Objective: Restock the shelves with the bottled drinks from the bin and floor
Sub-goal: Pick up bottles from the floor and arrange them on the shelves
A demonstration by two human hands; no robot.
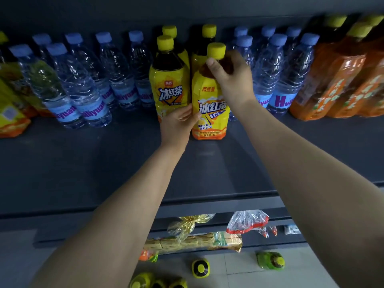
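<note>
A yellow iced-tea bottle [209, 109] with a yellow cap stands upright on the dark shelf [104, 163], at the front of its row. My right hand [230, 73] grips its neck just under the cap. My left hand [178, 123] holds its lower left side, thumb on the label. A second iced-tea bottle [169, 80] stands right beside it on the left, with two more yellow caps behind. On the floor below stand a yellow-capped bottle [200, 268], a green-label bottle [270, 260] and more yellow bottles [143, 280].
Blue-capped water bottles fill the shelf to the left [79, 84] and to the right [276, 73]. Orange-label tea bottles [336, 80] stand at far right, yellow packs [10, 109] at far left. Wrapped snack packs [193, 240] lie on a lower shelf.
</note>
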